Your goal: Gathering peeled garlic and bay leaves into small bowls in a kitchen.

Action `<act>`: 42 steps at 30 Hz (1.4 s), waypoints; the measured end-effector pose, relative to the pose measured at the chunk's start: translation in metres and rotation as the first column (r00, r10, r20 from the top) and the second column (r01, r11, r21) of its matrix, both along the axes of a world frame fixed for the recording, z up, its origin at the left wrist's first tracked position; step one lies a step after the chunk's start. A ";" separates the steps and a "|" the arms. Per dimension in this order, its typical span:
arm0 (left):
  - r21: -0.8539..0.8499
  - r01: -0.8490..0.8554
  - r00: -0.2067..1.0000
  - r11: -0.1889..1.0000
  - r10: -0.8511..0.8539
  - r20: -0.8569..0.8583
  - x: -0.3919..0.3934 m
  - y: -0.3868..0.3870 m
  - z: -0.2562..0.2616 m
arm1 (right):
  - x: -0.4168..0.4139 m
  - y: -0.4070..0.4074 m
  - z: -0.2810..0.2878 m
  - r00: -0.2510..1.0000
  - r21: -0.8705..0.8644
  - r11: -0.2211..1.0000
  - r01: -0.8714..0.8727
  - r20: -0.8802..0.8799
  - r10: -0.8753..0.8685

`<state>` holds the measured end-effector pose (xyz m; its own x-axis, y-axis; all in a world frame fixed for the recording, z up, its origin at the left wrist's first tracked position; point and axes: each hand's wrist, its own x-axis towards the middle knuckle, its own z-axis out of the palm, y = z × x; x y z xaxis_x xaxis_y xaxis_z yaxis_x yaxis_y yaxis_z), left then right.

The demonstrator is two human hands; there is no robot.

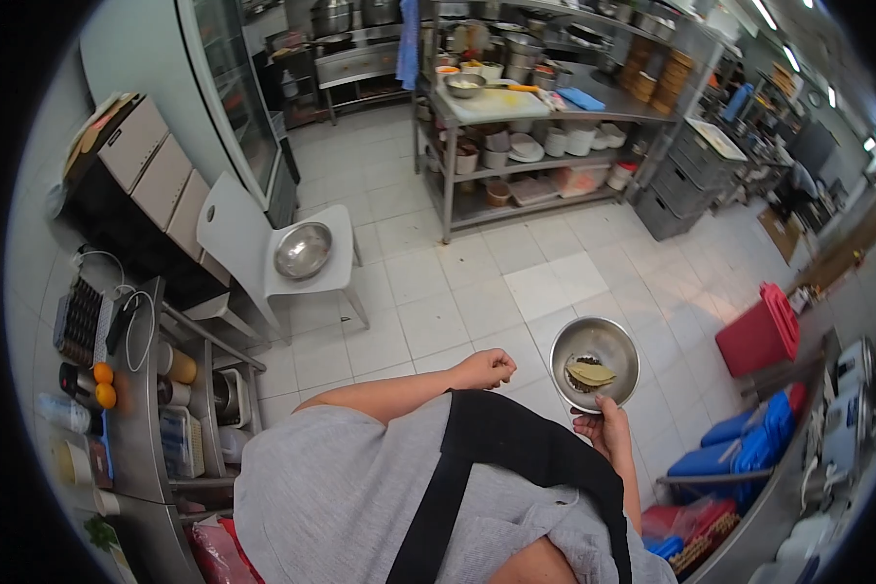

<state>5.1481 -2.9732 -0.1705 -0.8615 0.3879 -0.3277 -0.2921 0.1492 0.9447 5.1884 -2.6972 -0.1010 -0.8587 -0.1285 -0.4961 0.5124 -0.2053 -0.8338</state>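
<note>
A stainless steel mixing bowl (561,358) is gripped at its near rim by my right hand (607,429), with the thumb over the edge and the fingers underneath. Dried bay leaves (591,374) lie in it on top of small dark whole spices (578,384), whose kind is too small to tell. To the left of the bowl and apart from it, my left hand (485,369) hangs with its fingers loosely curled in. Nothing shows in that hand.
A white chair (332,277) bearing a metal bowl (303,250) stands ahead on the left. A steel worktable (628,95) is in front. At right are a red bin (755,332) and blue containers (712,463); a steel counter (135,431) with oranges (104,396) runs along the left.
</note>
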 end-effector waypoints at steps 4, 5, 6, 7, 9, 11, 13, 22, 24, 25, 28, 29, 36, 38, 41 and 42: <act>0.044 -0.165 0.973 0.985 0.155 0.174 -0.028 -0.025 0.036 | -0.074 -0.045 -0.006 0.988 0.009 0.988 -0.157 0.013 0.156; 0.161 -0.234 0.954 0.959 0.195 0.226 -0.034 -0.029 0.043 | -0.089 -0.054 -0.009 0.984 0.004 0.984 -0.177 0.013 0.176; 0.274 -0.302 0.934 0.913 0.225 0.278 -0.044 -0.033 0.046 | -0.105 -0.064 -0.011 0.970 0.028 0.970 -0.241 0.032 0.240; 0.271 -0.318 0.930 0.909 0.243 0.275 -0.053 -0.036 0.046 | -0.121 -0.073 -0.013 0.952 0.051 0.951 -0.304 0.050 0.302; 0.312 -0.402 0.907 0.861 0.327 0.265 -0.072 -0.040 0.044 | -0.149 -0.086 -0.020 0.919 0.047 0.919 -0.391 0.071 0.388; 0.273 -0.436 0.892 0.858 0.372 0.256 -0.099 -0.047 0.034 | -0.183 -0.096 -0.027 0.879 0.029 0.880 -0.474 0.072 0.471; 0.064 -0.490 0.871 0.869 0.488 0.047 -0.123 -0.050 0.031 | -0.219 -0.101 -0.029 0.828 0.041 0.828 -0.560 0.066 0.557; 0.110 -0.791 0.612 0.602 0.779 0.139 -0.233 -0.065 0.050 | -0.401 -0.106 0.007 0.526 0.065 0.525 -0.849 0.002 0.850; 0.118 -0.848 0.529 0.517 0.838 0.133 -0.252 -0.073 0.052 | -0.445 -0.102 -0.007 0.463 -0.079 0.458 -0.886 -0.058 0.885; 0.081 -0.866 0.500 0.493 0.853 0.148 -0.260 -0.081 0.047 | -0.468 -0.099 -0.029 0.433 -0.107 0.421 -0.901 -0.138 0.891; 0.087 -0.879 0.476 0.468 0.864 0.162 -0.287 -0.090 0.051 | -0.503 -0.100 -0.075 0.433 0.301 0.407 -0.862 0.023 0.901; 0.085 -0.874 0.485 0.478 0.859 0.160 -0.298 -0.093 0.048 | -0.500 -0.103 -0.085 0.378 0.788 0.143 -0.599 0.121 0.918; 0.102 -0.756 0.652 0.646 0.757 0.037 -0.390 -0.126 0.010 | -0.546 -0.165 -0.039 0.716 -0.050 0.714 -0.698 -0.026 0.698; 0.135 -0.672 0.740 0.728 0.666 0.093 -0.428 -0.127 0.029 | -0.562 -0.185 -0.032 0.663 0.122 0.669 -0.733 -0.091 0.743; 0.054 -0.572 0.820 0.818 0.573 0.003 -0.490 -0.154 0.017 | -0.599 -0.203 -0.035 0.766 0.177 0.753 -0.633 0.008 0.643; 0.087 -0.524 0.841 0.847 0.500 0.207 -0.512 -0.165 0.039 | -0.609 -0.208 -0.029 0.822 0.180 0.806 -0.565 0.038 0.568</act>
<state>4.6359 -3.1378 -0.1310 -0.8848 -0.0423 -0.4641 -0.4488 -0.1910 0.8730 4.5797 -2.9055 -0.1305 -0.6688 -0.5071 -0.5437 0.4780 0.2668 -0.8369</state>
